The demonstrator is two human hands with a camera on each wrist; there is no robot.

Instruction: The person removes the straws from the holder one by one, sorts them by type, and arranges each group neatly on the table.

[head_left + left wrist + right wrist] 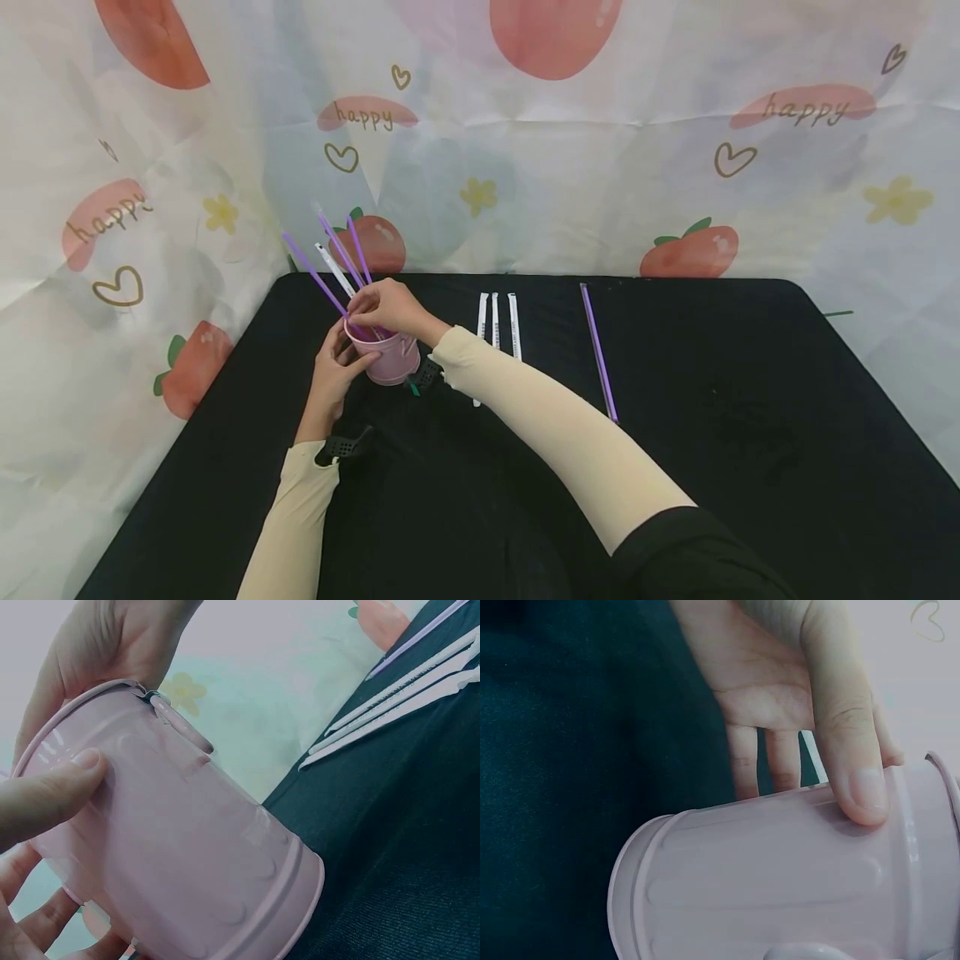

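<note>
Gripping the pink bucket [399, 363] just to its right was the left hand [327, 379]; the right hand [395, 310], nearer the purple straws [307, 265], hung over the mouth, though I couldn't tell whether it pinched one. Their long axes slanted up and leftward from it.

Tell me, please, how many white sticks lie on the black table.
3: left white stick, middle white stick and right white stick, side by side between the pink bucket and lying purple stick. The right cream sleeve partly covers them; more may be hidden.
</note>
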